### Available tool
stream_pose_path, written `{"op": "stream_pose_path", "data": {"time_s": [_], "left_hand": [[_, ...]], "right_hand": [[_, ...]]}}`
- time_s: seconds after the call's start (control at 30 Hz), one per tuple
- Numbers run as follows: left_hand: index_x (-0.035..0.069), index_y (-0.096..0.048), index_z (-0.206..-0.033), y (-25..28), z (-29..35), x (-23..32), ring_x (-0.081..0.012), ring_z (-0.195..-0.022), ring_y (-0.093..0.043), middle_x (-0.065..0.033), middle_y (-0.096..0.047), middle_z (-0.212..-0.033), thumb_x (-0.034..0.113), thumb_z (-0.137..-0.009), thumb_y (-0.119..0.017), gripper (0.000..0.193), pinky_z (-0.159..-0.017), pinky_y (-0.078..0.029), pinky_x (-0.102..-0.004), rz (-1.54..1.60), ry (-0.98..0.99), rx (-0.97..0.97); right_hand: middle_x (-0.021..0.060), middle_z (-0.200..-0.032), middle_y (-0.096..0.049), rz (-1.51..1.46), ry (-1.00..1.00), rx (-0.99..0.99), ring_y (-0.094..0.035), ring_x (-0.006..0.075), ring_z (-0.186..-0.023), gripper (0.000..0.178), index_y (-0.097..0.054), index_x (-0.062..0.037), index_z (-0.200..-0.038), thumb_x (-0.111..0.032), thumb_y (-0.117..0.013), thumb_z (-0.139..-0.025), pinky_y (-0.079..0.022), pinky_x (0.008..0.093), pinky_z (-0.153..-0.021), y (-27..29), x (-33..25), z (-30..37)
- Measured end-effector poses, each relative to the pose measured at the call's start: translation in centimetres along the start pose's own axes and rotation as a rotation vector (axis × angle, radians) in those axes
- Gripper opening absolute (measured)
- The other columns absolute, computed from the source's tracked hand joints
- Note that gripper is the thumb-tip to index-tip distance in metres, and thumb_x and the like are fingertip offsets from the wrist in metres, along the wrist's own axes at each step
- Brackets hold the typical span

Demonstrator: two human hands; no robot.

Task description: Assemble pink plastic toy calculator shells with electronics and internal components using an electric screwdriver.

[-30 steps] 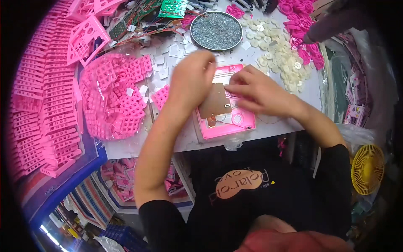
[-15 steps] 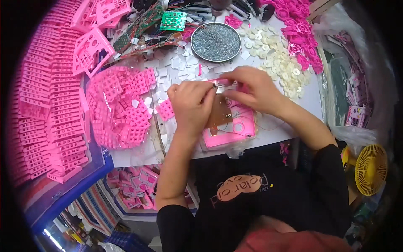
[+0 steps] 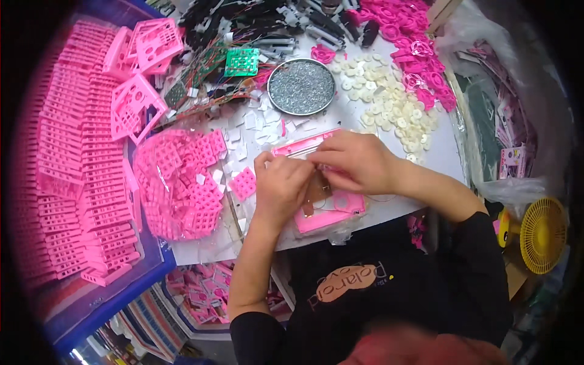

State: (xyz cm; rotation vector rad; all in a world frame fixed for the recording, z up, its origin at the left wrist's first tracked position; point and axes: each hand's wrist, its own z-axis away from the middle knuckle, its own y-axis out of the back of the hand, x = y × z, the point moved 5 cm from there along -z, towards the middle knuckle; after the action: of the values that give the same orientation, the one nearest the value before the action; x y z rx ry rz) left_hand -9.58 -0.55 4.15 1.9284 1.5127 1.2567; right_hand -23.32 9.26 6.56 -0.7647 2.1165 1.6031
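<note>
A pink plastic casing [image 3: 328,220] lies near the table's front edge, with a brown circuit board [image 3: 317,193] inside it and thin wires beside the board. Thin silvery rods [image 3: 302,149] run along the casing's far part. My left hand [image 3: 281,187] is closed over the casing's left side, its thumb and fingertips at the board. From the right, my right hand [image 3: 360,163] reaches over the casing in a pinch, fingertips close to the left ones. Whatever sits between the fingers is hidden.
Beyond the casing stands a round dish of small metal screws [image 3: 301,86]. White discs [image 3: 395,112] are heaped right of it. A bag of pink button pieces [image 3: 176,182] lies left, beside stacked pink parts [image 3: 91,152]. A green circuit board [image 3: 242,62] rests among wires. A yellow fan [image 3: 542,235] is at right.
The whole view has shifted, so the table sits lower in it. My right hand has turned downward over the casing, and the casing's far edge with the rods now shows.
</note>
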Motion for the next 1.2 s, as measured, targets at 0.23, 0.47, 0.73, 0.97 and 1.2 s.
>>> {"op": "stream_pose_path", "data": {"time_s": [0.23,0.47,0.73,0.97,1.2], "left_hand": [[0.011,-0.072,-0.091,0.6,0.9,-0.4,-0.0193,-0.073,-0.062,-0.0005,-0.07,-0.081,0.01,-0.084,-0.075,0.008,-0.081,-0.037,-0.0376,0.071,0.2,0.06],[0.007,-0.072,-0.092,0.3,0.5,-0.6,-0.017,-0.065,-0.058,-0.003,-0.069,-0.074,0.008,-0.087,-0.071,0.005,-0.08,-0.038,-0.0345,0.159,0.374,0.152],[0.005,-0.072,-0.096,-1.9,4.1,-4.1,-0.0157,-0.071,-0.059,-0.0047,-0.071,-0.08,0.007,-0.087,-0.071,0.009,-0.078,-0.042,-0.0304,0.71,0.782,0.428],[0.007,-0.071,-0.09,0.6,1.8,-2.3,-0.0201,-0.069,-0.059,-0.0039,-0.066,-0.076,0.009,-0.084,-0.073,0.007,-0.078,-0.042,-0.0337,0.294,0.379,0.175],[0.006,-0.071,-0.09,1.3,1.5,-3.2,-0.021,-0.071,-0.059,-0.0051,-0.068,-0.078,0.011,-0.085,-0.073,0.007,-0.077,-0.043,-0.0348,0.3,0.382,0.069]], "right_hand": [[0.0163,-0.113,-0.067,0.532,-0.243,0.461,-0.064,0.0352,-0.098,0.035,-0.066,-0.0064,-0.117,-0.01,-0.066,-0.083,-0.051,0.0455,-0.09,4.4,15.5,-7.6],[0.0179,-0.099,-0.071,0.242,-0.46,0.759,-0.068,0.038,-0.091,0.026,-0.067,-0.0074,-0.108,-0.022,-0.065,-0.087,-0.054,0.0448,-0.08,7.6,21.8,-7.4],[0.0057,-0.092,-0.067,-0.908,-0.673,-0.124,-0.069,0.0124,-0.081,0.023,-0.061,-0.0011,-0.115,-0.015,-0.061,-0.098,-0.057,0.0258,-0.06,1.4,5.4,1.1],[0.0127,-0.102,-0.07,0.158,-0.143,0.068,-0.073,0.0276,-0.084,0.043,-0.056,-0.005,-0.129,-0.016,-0.065,-0.088,-0.06,0.0377,-0.067,1.5,0.6,1.1],[0.0158,-0.124,-0.063,-0.006,0.203,-0.106,-0.056,0.0387,-0.119,0.062,-0.055,-0.005,-0.132,-0.018,-0.077,-0.076,-0.047,0.0479,-0.101,-0.9,1.7,-1.6]]}}
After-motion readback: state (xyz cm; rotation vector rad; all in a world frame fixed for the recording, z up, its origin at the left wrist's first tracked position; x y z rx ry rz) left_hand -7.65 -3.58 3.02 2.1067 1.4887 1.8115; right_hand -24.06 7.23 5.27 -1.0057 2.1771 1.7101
